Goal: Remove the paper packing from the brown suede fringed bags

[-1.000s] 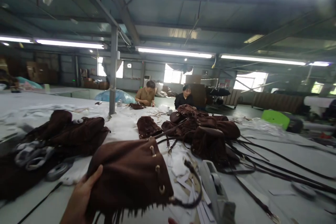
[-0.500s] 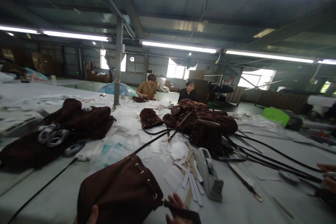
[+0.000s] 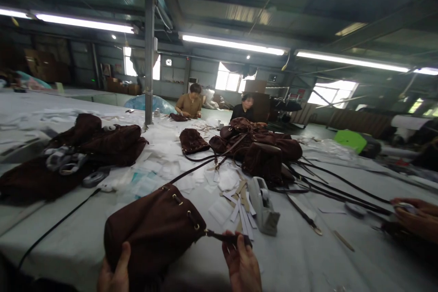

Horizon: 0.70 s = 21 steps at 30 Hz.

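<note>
A dark brown drawstring bag [image 3: 147, 228] with gold eyelets lies tilted at the near edge of the table. My left hand [image 3: 116, 271] grips its lower left side, thumb on the front and the other fingers mostly hidden. To the right of the bag, my right hand [image 3: 241, 260] pinches a dark strap [image 3: 226, 236] between thumb and fingers. That strap joins the bag at a small metal ring near its mouth. Another long strap runs from the bag's top edge toward the pile behind it.
A tape dispenser [image 3: 265, 210] stands beside paper strips [image 3: 242, 214]. Brown bags [image 3: 267, 159] are heaped behind, more [image 3: 109, 146] with tape rolls at left. A co-worker's hands [image 3: 417, 216] work at far right. Two people sit across the table [image 3: 308, 255].
The view has tilted down, bringing more of both hands into sight. My right hand has closed its fingers on the strap, which now extends straighter from the bag.
</note>
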Available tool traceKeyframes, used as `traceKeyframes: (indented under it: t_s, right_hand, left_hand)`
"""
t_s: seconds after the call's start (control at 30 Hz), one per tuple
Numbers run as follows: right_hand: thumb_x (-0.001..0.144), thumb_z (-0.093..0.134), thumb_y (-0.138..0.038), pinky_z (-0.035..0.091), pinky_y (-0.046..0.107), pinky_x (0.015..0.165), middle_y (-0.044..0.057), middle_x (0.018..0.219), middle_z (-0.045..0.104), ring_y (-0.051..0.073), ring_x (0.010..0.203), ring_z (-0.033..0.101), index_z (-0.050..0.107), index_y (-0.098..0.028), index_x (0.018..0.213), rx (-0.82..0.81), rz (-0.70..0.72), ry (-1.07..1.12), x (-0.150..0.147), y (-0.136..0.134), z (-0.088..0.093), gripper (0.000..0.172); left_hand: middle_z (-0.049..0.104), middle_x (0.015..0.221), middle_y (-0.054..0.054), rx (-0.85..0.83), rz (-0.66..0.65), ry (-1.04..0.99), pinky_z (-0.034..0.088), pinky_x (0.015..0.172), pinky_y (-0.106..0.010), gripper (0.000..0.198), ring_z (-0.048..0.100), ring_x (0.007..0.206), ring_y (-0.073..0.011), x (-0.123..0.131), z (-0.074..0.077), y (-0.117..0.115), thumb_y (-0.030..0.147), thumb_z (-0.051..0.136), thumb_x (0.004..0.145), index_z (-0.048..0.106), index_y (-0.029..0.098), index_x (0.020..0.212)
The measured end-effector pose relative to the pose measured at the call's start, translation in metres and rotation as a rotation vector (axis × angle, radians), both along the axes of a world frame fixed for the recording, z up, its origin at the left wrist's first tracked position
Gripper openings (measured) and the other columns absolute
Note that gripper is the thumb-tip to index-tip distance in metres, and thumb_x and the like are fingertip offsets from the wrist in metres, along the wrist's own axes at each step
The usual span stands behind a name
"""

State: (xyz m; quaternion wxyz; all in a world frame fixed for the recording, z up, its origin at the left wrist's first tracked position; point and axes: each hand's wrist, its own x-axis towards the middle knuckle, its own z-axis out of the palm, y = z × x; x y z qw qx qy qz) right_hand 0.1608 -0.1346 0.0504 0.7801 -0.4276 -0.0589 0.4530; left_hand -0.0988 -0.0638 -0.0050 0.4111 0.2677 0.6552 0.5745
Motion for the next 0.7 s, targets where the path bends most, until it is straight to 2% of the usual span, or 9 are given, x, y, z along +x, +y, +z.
traceKeyframes:
  t_s: [0.1, 0.17, 0.27, 0.33, 0.4, 0.43, 0.5, 0.6, 0.7]
  right_hand:
    - [0.051, 0.085, -0.049, 0.056, 0.029, 0.075, 0.003, 0.082, 0.075, 0.019, 0.085, 0.071, 0.058, -0.02, 0.093, -0.043, -0.009, -0.003, 0.001, 0.005, -0.005, 0.058]
    - [0.05, 0.084, -0.052, 0.056, 0.029, 0.072, 0.002, 0.079, 0.075, 0.019, 0.08, 0.071, 0.058, -0.019, 0.093, -0.087, -0.023, -0.025, 0.001, 0.007, -0.014, 0.061]
    - [0.053, 0.082, -0.055, 0.056, 0.028, 0.073, 0.004, 0.08, 0.075, 0.019, 0.078, 0.071, 0.058, -0.017, 0.094, -0.109, -0.018, -0.13, 0.0, 0.008, -0.02, 0.061]
    - [0.057, 0.079, -0.056, 0.057, 0.03, 0.076, 0.006, 0.082, 0.075, 0.021, 0.079, 0.071, 0.058, -0.016, 0.094, -0.098, 0.021, -0.249, -0.004, 0.009, -0.009, 0.058]
    - [0.062, 0.076, -0.057, 0.056, 0.034, 0.079, 0.007, 0.083, 0.075, 0.023, 0.08, 0.07, 0.06, -0.015, 0.092, -0.075, 0.072, -0.389, -0.011, 0.012, 0.011, 0.054]
    - [0.065, 0.074, -0.057, 0.056, 0.035, 0.079, 0.008, 0.082, 0.075, 0.024, 0.08, 0.07, 0.062, -0.015, 0.092, -0.06, 0.098, -0.466, -0.016, 0.014, 0.021, 0.052]
    - [0.07, 0.069, -0.057, 0.056, 0.037, 0.079, 0.009, 0.082, 0.075, 0.026, 0.08, 0.07, 0.066, -0.015, 0.09, -0.025, 0.134, -0.64, -0.028, 0.019, 0.039, 0.047]
    - [0.076, 0.064, -0.052, 0.055, 0.037, 0.077, 0.009, 0.081, 0.075, 0.027, 0.077, 0.069, 0.072, -0.018, 0.086, 0.037, 0.187, -0.878, -0.043, 0.026, 0.042, 0.037]
    - [0.07, 0.07, -0.046, 0.052, 0.037, 0.084, 0.008, 0.093, 0.075, 0.029, 0.091, 0.068, 0.074, -0.022, 0.092, 0.082, 0.194, -0.91, -0.04, 0.034, 0.015, 0.033]
  left_hand:
    - [0.07, 0.098, -0.01, -0.023, -0.106, 0.029, 0.049, 0.092, -0.049, 0.059, 0.063, 0.103, -0.0343, -0.014, 0.002, 0.008, 0.054, 0.06, 0.074, 0.057, 0.016, 0.118]
    - [0.067, 0.105, -0.014, -0.011, -0.203, 0.132, 0.05, 0.091, -0.05, 0.071, 0.062, 0.104, -0.036, -0.022, 0.011, 0.015, 0.058, 0.06, 0.071, 0.051, 0.012, 0.124]
    - [0.055, 0.124, -0.021, 0.165, -0.217, 0.506, 0.043, 0.097, -0.053, 0.095, 0.052, 0.117, -0.0395, -0.023, 0.032, 0.021, 0.058, 0.067, 0.063, 0.033, 0.008, 0.137]
    - [0.043, 0.138, -0.022, 0.414, -0.282, 0.826, 0.034, 0.105, -0.053, 0.094, 0.04, 0.129, -0.0381, -0.007, 0.046, 0.019, 0.052, 0.065, 0.068, 0.024, 0.012, 0.143]
    - [0.039, 0.145, -0.017, 0.619, -0.543, 1.079, 0.028, 0.109, -0.05, 0.083, 0.033, 0.135, -0.0353, 0.022, 0.053, 0.013, 0.042, 0.063, 0.074, 0.026, 0.018, 0.145]
    - [0.04, 0.146, -0.014, 0.662, -0.693, 1.166, 0.027, 0.109, -0.051, 0.082, 0.033, 0.134, -0.0359, 0.041, 0.054, 0.01, 0.039, 0.066, 0.072, 0.03, 0.022, 0.144]
    - [0.041, 0.146, -0.012, 0.593, -0.788, 1.293, 0.025, 0.108, -0.058, 0.08, 0.035, 0.133, -0.0394, 0.077, 0.05, 0.008, 0.029, 0.071, 0.067, 0.039, 0.027, 0.14]
    - [0.061, 0.127, -0.012, 0.48, -0.815, 1.267, 0.038, 0.101, -0.05, 0.05, 0.056, 0.115, -0.032, 0.108, 0.043, 0.023, 0.018, 0.054, 0.08, 0.054, 0.025, 0.13]
    - [0.069, 0.113, -0.013, 0.437, -0.838, 0.961, 0.048, 0.092, -0.037, 0.041, 0.064, 0.104, -0.0263, 0.097, 0.052, 0.054, 0.02, 0.04, 0.088, 0.058, 0.016, 0.124]
